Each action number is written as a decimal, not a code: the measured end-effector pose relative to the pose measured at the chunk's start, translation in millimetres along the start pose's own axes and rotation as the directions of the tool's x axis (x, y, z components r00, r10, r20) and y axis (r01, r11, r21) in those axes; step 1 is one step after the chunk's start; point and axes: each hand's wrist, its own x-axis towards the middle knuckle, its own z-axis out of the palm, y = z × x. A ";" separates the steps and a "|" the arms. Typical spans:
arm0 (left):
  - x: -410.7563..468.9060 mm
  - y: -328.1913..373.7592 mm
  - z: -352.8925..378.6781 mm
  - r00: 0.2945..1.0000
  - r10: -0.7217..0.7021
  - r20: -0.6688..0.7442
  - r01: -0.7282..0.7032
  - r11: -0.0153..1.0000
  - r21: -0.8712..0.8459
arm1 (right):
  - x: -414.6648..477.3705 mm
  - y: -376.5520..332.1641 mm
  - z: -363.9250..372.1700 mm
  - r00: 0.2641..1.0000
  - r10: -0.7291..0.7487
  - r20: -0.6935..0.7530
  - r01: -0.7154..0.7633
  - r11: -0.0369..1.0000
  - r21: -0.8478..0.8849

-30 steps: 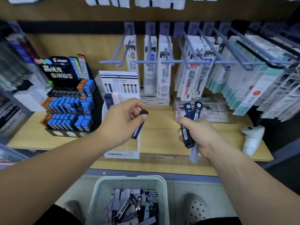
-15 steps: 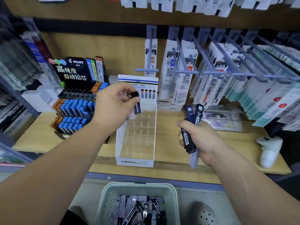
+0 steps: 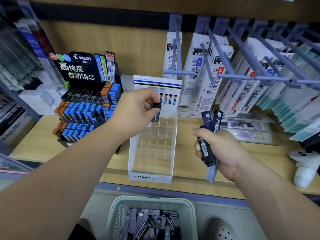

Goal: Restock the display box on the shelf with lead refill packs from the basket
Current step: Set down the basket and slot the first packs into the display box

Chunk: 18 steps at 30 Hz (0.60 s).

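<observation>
one dark lead refill pack hangs upright over the back rows of the white display box, pinched at its black cap by thumb and fingers of the left hand; the clear cells below look unfilled, so the restock seems barely begun. to seat it well, keep it plumb, aim its foot into one rear cell and release only once it bottoms out. the right hand is curled round a few spare packs just right of the box, above the wooden shelf, with the basket of more packs below.
</observation>
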 end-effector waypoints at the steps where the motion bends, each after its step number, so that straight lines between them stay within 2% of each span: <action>1: -0.4 -0.1 1.7 1.000 0.026 0.000 -0.025 0.999 0.032 | 0.4 0.0 0.8 1.000 0.003 0.003 -0.003 1.000 0.003; 5: -0.7 0.0 8.0 0.996 0.075 -0.051 -0.069 0.992 0.110 | 0.7 0.6 4.0 1.000 0.005 0.017 -0.005 1.000 0.001; 14: -1.1 0.2 10.8 0.995 0.069 -0.074 -0.062 0.994 0.095 | 0.6 0.5 -0.7 1.000 0.002 0.004 -0.002 1.000 0.020; 16: -1.8 -1.0 10.7 0.992 0.107 -0.070 -0.097 0.986 0.136 | 0.5 1.0 -1.4 1.000 0.001 0.003 -0.001 1.000 0.026; 18: -1.8 -1.5 10.6 0.973 0.221 -0.067 -0.199 0.949 0.245 | 0.8 1.3 -1.5 1.000 0.000 0.006 0.000 1.000 0.027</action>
